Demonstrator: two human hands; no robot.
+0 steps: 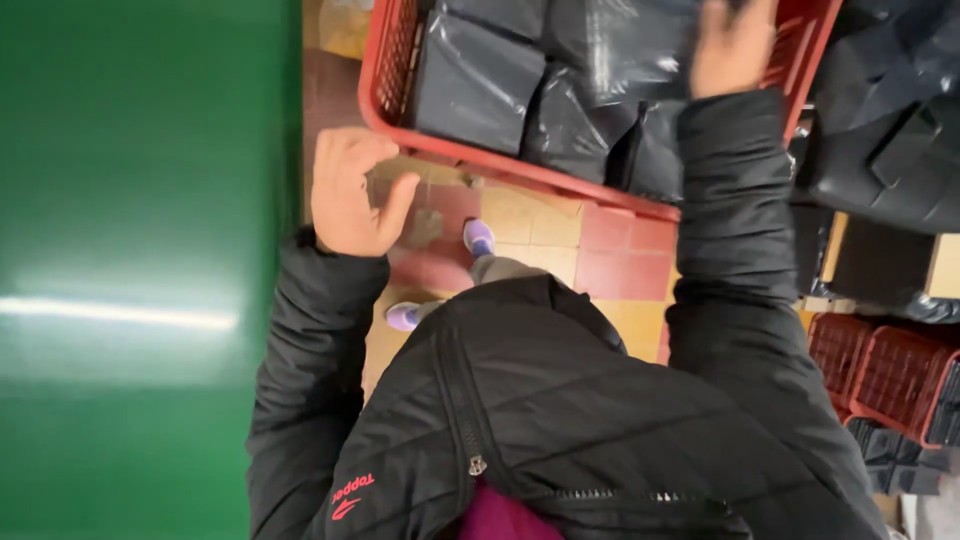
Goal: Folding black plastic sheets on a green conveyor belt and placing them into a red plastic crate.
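Note:
A red plastic crate (386, 70) stands in front of me, filled with several black plastic-wrapped packages (478, 80). My right hand (735, 48) reaches into the crate and rests on a shiny black package (630, 45). It is blurred and its fingertips are cut off by the top edge, so its grip is unclear. My left hand (350, 192) hovers just outside the crate's near left corner, fingers curled in, thumb out, with nothing in it. Both arms wear black padded jacket sleeves.
A green surface (140, 270) fills the left side. Below are red and yellow floor tiles (610, 250) and my purple shoes (478, 237). More black packages (890, 130) are piled at the right, above smaller red baskets (880, 370).

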